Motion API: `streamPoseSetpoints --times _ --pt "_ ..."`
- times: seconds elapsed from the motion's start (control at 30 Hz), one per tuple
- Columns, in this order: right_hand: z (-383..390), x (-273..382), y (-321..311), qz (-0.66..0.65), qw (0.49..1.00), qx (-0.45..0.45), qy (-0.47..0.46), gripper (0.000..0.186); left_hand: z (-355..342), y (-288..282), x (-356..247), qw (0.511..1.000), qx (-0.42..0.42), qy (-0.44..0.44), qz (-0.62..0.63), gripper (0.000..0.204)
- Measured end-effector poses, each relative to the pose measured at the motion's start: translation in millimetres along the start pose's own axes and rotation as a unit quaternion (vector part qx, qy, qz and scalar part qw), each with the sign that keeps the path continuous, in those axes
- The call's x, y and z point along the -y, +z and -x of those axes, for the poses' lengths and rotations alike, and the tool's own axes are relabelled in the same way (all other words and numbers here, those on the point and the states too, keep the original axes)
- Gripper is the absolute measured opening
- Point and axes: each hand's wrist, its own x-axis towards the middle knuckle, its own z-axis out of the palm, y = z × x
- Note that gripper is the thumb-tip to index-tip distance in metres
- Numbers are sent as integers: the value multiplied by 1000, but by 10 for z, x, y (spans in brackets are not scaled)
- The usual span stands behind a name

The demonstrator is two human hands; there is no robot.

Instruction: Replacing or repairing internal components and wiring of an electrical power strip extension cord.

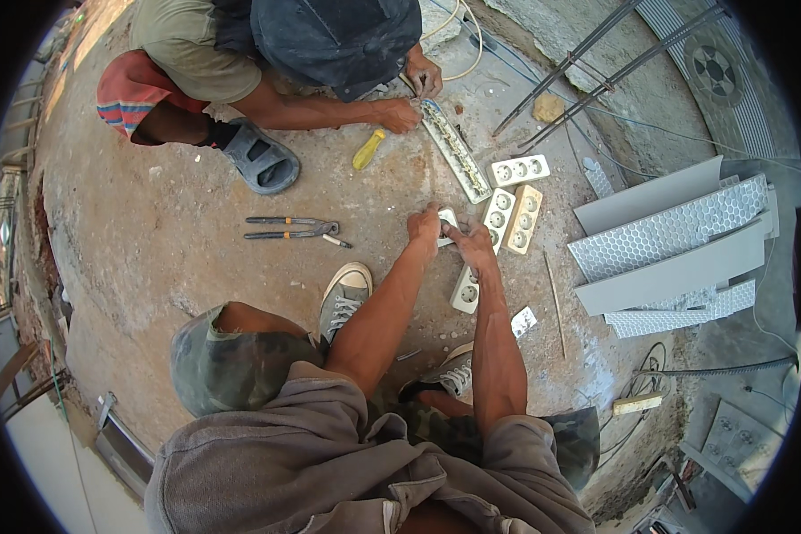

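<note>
My left hand [424,226] and my right hand [474,247] meet in front of me, fingers closed around a small white socket piece [449,216]. Much of that piece is hidden by the fingers. Just below my right hand lies a white power strip [465,294]. Beyond it are a second white power strip [499,210], a beige power strip [523,220] and a three-socket white strip [519,170]. An opened long power strip [457,151] with its inner metal parts showing lies farther off, a co-worker's hand [400,116] at its far end.
Pincers [292,228] and a yellow-handled screwdriver [368,150] lie on the ground to the left. A co-worker crouches at the far left with a sandal [262,160] nearby. Grey panels [672,240] are stacked at right. Steel rods [610,76] jut in at far right.
</note>
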Motion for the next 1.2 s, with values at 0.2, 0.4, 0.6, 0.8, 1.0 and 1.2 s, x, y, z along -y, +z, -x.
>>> streamPoseSetpoints --times 0.2,0.4,0.6,0.8,1.0,1.2 --pt "-13 -22 32 -4 1000 -6 -14 36 -92 -23 42 1000 -20 6 6 39" --pt "-1 -13 69 7 1000 3 -13 35 -236 -100 124 1000 -15 8 0 44" --pt "-184 -275 -26 54 997 -18 -53 33 -230 -25 129 1000 -13 13 -12 42" --pt "-176 -196 21 22 999 6 -35 33 -304 -86 123 1000 1 15 -4 35" --pt "-162 -220 -41 -1 998 -29 -61 32 -282 -16 125 1000 18 23 -1 39" --pt "-28 -95 -68 3 998 -49 -44 33 -205 1 120 998 52 22 4 44"
